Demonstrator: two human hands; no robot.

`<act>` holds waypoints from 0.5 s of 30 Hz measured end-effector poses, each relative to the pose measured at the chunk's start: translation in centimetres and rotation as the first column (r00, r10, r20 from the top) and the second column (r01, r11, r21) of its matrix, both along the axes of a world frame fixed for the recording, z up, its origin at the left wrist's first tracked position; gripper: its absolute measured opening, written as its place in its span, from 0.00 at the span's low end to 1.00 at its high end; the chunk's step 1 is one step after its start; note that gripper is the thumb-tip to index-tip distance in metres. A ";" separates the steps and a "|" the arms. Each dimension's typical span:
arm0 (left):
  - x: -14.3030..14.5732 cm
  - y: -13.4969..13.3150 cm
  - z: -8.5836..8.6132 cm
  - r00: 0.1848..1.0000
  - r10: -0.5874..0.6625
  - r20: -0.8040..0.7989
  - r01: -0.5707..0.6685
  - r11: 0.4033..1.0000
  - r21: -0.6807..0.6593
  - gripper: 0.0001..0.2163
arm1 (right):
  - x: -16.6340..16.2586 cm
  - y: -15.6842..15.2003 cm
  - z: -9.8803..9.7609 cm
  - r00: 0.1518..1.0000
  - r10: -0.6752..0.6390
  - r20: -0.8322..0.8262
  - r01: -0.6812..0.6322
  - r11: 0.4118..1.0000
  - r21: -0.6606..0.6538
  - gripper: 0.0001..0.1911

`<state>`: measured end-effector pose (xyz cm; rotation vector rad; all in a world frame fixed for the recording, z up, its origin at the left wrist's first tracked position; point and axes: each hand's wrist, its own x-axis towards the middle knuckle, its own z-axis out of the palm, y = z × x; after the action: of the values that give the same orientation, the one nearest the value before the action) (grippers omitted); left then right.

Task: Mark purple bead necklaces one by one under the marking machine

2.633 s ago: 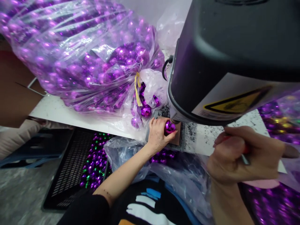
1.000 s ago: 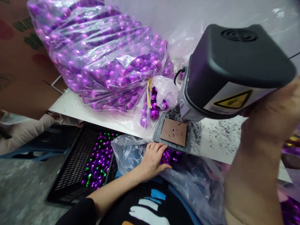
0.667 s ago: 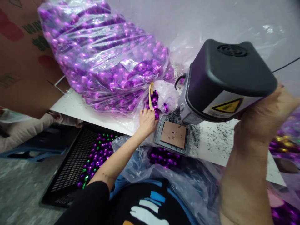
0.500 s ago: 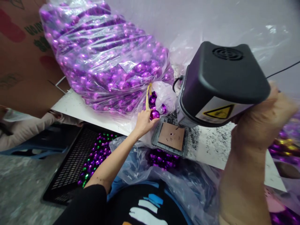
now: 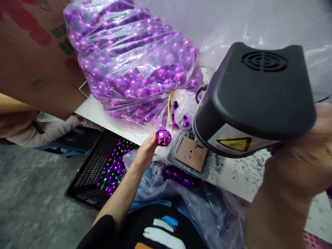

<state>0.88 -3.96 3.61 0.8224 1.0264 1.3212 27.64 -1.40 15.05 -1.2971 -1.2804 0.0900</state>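
A shiny purple faceted ball (image 5: 163, 138) is pinched in the fingertips of my left hand (image 5: 145, 152), just left of a small metal base. On that base lies a square tan board (image 5: 191, 154) with a dark hole in its middle. Over its right side looms a black machine head (image 5: 256, 97) with a round vent and a yellow warning label. My right hand (image 5: 311, 152) is curled at the right of the machine head. Whatever it grips is hidden behind the housing.
A big clear bag (image 5: 135, 65) of purple balls leans on the white table (image 5: 98, 110), tied with yellow ribbon. Below left is a black crate (image 5: 83, 183) with purple and green beads. A cardboard box (image 5: 38, 65) and another person's sleeve (image 5: 52, 131) are at left.
My left hand has drawn away from the balls at the bag's mouth, moving left and toward me with one ball in its fingers. The view has shifted; my right hand stays beside the machine.
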 end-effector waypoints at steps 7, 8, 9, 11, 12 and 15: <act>-0.8 -1.2 0.2 0.768 -0.158 0.621 0.384 0.890 -0.247 0.22 | 0.1 0.6 -0.9 0.987 -0.035 -0.155 0.037 0.999 0.009 0.34; -0.4 -1.0 -0.2 0.722 -0.167 0.672 0.432 0.867 -0.249 0.23 | 0.0 0.6 -0.9 0.987 -0.042 -0.154 0.046 0.999 0.017 0.33; 0.0 -0.8 -0.6 0.686 -0.175 0.707 0.471 0.847 -0.247 0.24 | -0.1 0.7 -0.8 0.987 -0.051 -0.153 0.056 0.998 0.027 0.33; 0.7 -0.3 -1.6 0.649 -0.186 0.737 0.515 0.821 -0.246 0.26 | -0.4 0.6 -0.4 0.987 -0.062 -0.145 0.069 0.997 0.040 0.33; 0.7 -0.1 -2.0 0.649 -0.184 0.738 0.515 0.821 -0.248 0.26 | -0.5 0.6 -0.2 0.989 -0.064 -0.135 0.071 0.997 0.044 0.33; -0.5 0.3 -2.9 0.688 -0.164 0.707 0.457 0.855 -0.247 0.26 | -0.9 0.6 0.2 0.994 -0.051 -0.094 0.057 0.996 0.061 0.34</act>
<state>0.36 -3.69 0.70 0.1439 0.5037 0.9240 26.73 -0.82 15.28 -1.2576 -1.1598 0.0696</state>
